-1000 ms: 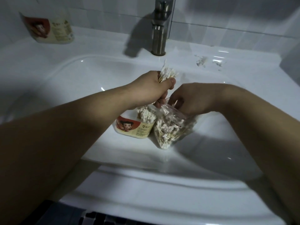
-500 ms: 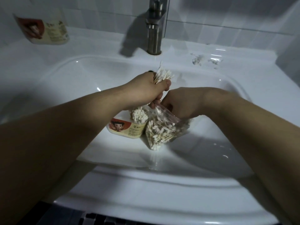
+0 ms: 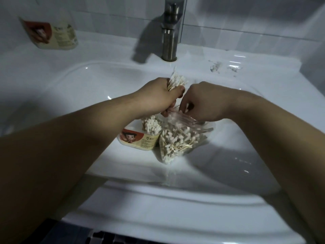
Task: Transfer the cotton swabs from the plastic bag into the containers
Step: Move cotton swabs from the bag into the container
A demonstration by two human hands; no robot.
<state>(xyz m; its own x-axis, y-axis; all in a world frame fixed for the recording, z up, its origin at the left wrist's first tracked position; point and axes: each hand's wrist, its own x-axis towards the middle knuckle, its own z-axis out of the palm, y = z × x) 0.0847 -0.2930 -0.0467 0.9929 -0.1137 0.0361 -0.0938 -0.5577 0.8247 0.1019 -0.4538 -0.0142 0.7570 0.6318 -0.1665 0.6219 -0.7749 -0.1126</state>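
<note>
A clear plastic bag [image 3: 177, 140] full of cotton swabs lies in the white sink basin [image 3: 84, 80]. Beside it on the left stands a cream container [image 3: 139, 140] with a red cartoon label, swabs sticking up out of it. My left hand [image 3: 158, 97] grips a bundle of cotton swabs [image 3: 175, 81] upright above the container. At the bag's open mouth my right hand [image 3: 202, 101] pinches a swab or two [image 3: 186, 108] between its fingertips.
A second container [image 3: 51, 35] with the same label stands on the sink ledge at the back left. A steel tap [image 3: 170, 30] rises at the back centre. White smears [image 3: 216, 66] mark the ledge to the tap's right.
My right hand has lifted slightly from the bag's mouth and now shows a swab in its fingers. My left hand keeps its bundle in about the same place.
</note>
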